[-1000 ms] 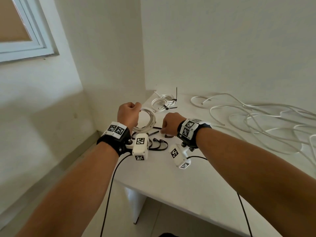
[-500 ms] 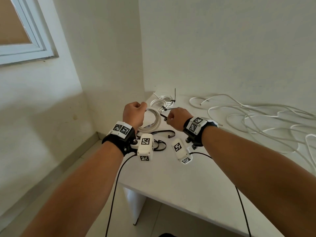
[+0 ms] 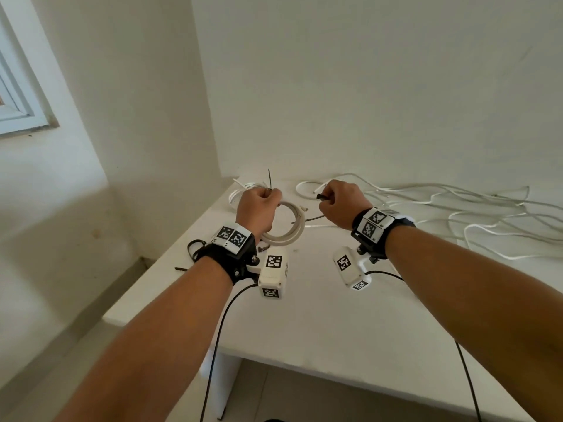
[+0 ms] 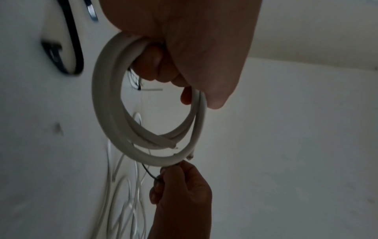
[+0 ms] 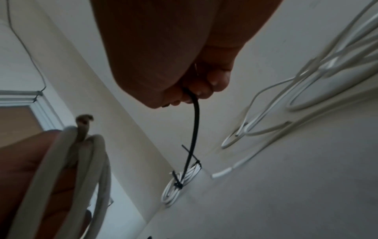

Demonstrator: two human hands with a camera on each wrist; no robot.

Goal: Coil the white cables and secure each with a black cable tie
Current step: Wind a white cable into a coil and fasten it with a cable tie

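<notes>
Left hand [image 3: 257,208] was clenched around the coiled white cable [image 4: 114,116], held above the table [image 3: 304,315] at about 11 o'clock in the head view. Right hand [image 3: 341,205], at 1 o'clock and just beside the coil, pinched a black cable tie [image 5: 193,129] in its fingers [image 5: 201,89]. An already tied coil [image 5: 180,182] lay at the table's far corner; loose white cables [image 3: 457,214] were spread out at 2 o'clock.

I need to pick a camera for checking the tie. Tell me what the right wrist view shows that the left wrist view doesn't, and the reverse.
Only the right wrist view: the right hand pinching the black cable tie, and the tied coil on the table.
Only the left wrist view: the held coil as a full ring with both cut ends.
Both: the left hand gripping that coil.
</notes>
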